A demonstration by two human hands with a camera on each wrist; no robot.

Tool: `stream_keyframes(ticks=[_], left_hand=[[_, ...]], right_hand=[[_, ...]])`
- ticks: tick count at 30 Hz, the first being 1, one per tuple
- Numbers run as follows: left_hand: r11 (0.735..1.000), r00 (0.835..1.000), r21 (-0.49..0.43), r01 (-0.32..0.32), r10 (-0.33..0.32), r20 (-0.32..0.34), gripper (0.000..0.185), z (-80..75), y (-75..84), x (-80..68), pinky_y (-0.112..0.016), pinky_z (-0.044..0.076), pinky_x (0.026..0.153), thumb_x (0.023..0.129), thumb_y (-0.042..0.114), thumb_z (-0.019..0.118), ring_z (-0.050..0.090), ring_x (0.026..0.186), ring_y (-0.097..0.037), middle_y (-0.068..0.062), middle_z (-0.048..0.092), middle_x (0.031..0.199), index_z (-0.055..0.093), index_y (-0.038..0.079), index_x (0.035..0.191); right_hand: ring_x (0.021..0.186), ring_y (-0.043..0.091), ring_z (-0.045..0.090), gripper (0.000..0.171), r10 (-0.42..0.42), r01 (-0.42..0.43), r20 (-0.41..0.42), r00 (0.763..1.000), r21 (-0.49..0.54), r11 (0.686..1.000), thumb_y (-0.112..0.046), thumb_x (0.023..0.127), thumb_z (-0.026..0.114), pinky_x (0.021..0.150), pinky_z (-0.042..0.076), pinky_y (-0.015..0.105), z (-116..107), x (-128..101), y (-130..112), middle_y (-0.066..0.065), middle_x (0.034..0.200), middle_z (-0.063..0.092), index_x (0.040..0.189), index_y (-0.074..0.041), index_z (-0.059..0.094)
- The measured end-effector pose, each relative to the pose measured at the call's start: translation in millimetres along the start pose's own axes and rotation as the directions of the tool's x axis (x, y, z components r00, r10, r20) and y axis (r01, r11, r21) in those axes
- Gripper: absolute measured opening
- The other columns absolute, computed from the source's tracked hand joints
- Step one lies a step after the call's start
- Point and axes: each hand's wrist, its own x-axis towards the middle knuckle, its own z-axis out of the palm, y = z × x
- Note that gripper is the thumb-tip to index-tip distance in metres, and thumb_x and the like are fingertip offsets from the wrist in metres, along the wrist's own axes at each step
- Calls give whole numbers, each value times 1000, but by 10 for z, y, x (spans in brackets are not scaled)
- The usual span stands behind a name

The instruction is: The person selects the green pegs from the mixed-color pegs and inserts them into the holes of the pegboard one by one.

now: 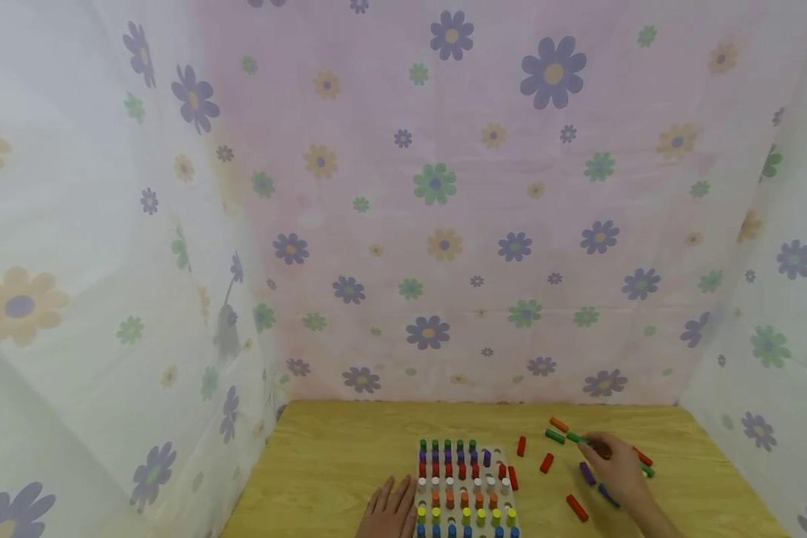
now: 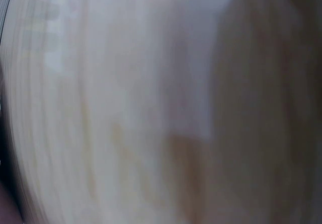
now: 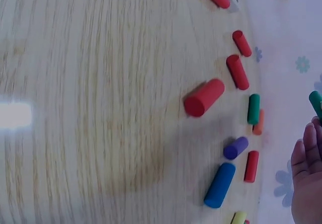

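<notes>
A white pegboard (image 1: 504, 457) filled with rows of green, purple, red, white, orange, yellow and blue pegs lies at the table's near edge. My left hand (image 1: 393, 506) rests flat on the wood right beside the board's left side. My right hand (image 1: 590, 444) hovers over the loose pegs to the right and pinches a green peg (image 1: 574, 438) at its fingertips; in the right wrist view that green peg (image 3: 315, 103) shows above the fingers (image 3: 304, 158). The left wrist view is only blurred wood.
Loose pegs lie right of the board: red (image 1: 546, 463), red (image 1: 521, 446), orange (image 1: 559, 424), green (image 1: 554, 437), purple (image 1: 587, 472), blue (image 1: 607, 493), red (image 1: 576, 508). The wooden table (image 1: 329, 463) is walled on three sides by flowered cloth (image 1: 444, 224).
</notes>
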Motion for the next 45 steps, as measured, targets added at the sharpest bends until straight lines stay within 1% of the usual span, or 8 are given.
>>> stream_keyframes(ticks=[5,12,21,27,32,34,41,45], left_hand=[[1000,1000,24,-8,8,-30,59,16,7,-21,-47,40,117,112,54,19,46,142,-30,8,52,153,52,26,153],[999,1000,35,-8,9,-29,62,3,3,-13,-47,40,116,111,56,17,46,142,-30,8,51,154,52,27,153],[1000,999,29,-5,6,-38,60,29,-8,-25,-48,39,117,111,55,19,45,143,-30,8,51,154,51,27,153],[1000,1000,5,1,-1,-23,63,8,-5,-19,-50,37,119,110,57,16,43,144,-32,6,50,155,51,26,154],[1000,1000,-20,4,-4,5,65,-18,-3,-18,-51,36,119,110,58,15,42,145,-33,5,49,156,49,25,154],[1000,1000,-22,7,-7,11,65,-9,-6,-16,-51,36,119,110,58,15,42,145,-33,5,49,156,49,26,155],[1000,1000,-6,5,-5,1,63,17,-11,-8,-50,38,118,110,57,16,43,145,-31,7,49,156,49,26,155],[1000,1000,-9,7,-7,4,65,1,-8,-2,-51,37,119,110,58,14,43,145,-31,7,49,156,48,26,155]], right_hand=[[83,10,65,29,34,-36,38,999,63,997,-17,98,71,69,57,22,105,-19,-105,7,98,71,118,5,70],[84,12,64,30,9,-17,65,998,121,992,-19,96,75,69,57,22,295,-36,-293,6,97,70,115,4,71],[81,11,63,24,9,-22,78,997,169,985,-13,93,76,68,57,22,529,-29,-407,5,93,68,112,2,73],[78,12,64,23,-14,-6,90,996,211,977,-8,93,76,62,59,27,652,-5,-478,5,90,69,111,4,73],[80,14,66,21,-16,-14,112,994,265,964,-9,93,76,67,59,25,783,35,-511,6,90,70,110,4,73],[81,14,66,21,-13,-16,112,994,259,966,-9,93,76,70,58,23,841,50,-523,5,90,70,109,3,73],[81,13,64,18,-23,3,85,996,227,974,-9,92,77,69,58,23,1024,90,-550,4,90,70,106,2,75],[81,14,63,18,2,-22,91,996,217,976,-8,93,75,67,57,23,1113,105,-590,3,89,69,107,3,74]])
